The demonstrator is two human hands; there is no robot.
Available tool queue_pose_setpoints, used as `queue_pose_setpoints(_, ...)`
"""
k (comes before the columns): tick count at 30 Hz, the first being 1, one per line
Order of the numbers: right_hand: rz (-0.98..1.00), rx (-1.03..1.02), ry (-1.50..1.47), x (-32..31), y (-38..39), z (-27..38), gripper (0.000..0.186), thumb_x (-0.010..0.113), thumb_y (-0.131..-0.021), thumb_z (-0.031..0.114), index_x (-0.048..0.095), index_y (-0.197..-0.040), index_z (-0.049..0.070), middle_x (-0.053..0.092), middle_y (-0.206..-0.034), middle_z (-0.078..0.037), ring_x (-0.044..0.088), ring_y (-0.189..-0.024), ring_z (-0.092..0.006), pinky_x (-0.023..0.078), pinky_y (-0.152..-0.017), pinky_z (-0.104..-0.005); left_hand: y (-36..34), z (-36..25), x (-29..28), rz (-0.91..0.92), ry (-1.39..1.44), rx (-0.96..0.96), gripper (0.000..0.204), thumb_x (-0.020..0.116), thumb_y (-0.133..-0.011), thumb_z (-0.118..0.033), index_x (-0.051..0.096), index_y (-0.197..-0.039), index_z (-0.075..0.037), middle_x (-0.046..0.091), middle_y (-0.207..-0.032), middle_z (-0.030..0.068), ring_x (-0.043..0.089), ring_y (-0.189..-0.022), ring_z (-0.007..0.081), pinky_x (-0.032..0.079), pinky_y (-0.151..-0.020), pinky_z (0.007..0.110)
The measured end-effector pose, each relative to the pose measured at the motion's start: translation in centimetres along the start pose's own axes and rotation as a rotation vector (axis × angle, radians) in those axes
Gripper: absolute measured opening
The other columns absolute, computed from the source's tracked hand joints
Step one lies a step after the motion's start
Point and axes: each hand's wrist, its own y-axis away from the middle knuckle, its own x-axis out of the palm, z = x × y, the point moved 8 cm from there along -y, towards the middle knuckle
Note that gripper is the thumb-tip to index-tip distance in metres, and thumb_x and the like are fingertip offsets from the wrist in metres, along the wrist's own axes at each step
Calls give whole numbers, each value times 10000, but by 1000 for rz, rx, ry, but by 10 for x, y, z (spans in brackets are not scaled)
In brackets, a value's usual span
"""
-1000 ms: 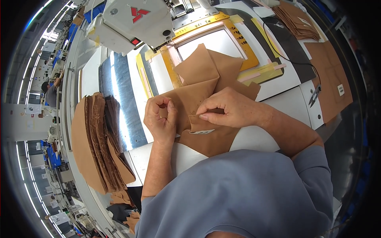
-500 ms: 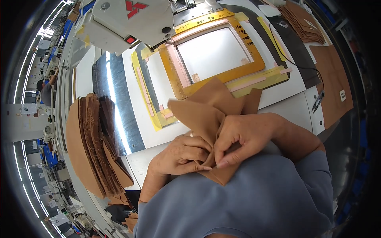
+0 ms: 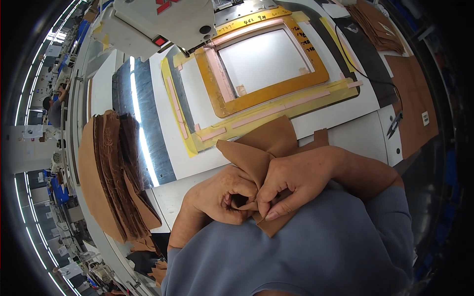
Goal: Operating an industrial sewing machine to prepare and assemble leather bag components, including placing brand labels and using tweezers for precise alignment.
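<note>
The brown fabric fans out beyond left grip and right grip, both pinching it.

Bright; glare on metal sheet

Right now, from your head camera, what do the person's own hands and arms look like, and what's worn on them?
The left hand and right hand are ungloved, and the forearms are uncovered. No watch shows. The plain grey-blue, short-sleeved fabric shirt has its right sleeve ending near the elbow.
</note>
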Motion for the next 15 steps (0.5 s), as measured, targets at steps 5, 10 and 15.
queue_pose_setpoints(5,14,55,16,0,-1,-3,187,653,-1008,181,729,-1008,10,717,-788,-41,599,-614,-102,447,-569,-271,0,1,1,10,-8,-34,160,687,-602,-26,536,-631,-70,534,-616,30,515,-549,217,383,-539,329)
queue_pose_setpoints(10,-1,74,-2,3,-1,-10,197,661,-997,198,731,-1005,13,712,-773,-34,596,-620,-99,447,-575,-273,0,-1,2,19,-43,-54,135,681,-616,-32,551,-636,-65,518,-596,25,503,-533,203,376,-529,322)
queue_pose_setpoints(15,30,94,28,3,-2,-8,198,657,-1005,187,728,-1016,2,721,-793,-47,616,-625,-113,462,-584,-273,3,0,2,21,-40,-65,121,695,-617,-31,586,-659,-64,541,-599,28,524,-535,198,382,-527,329)
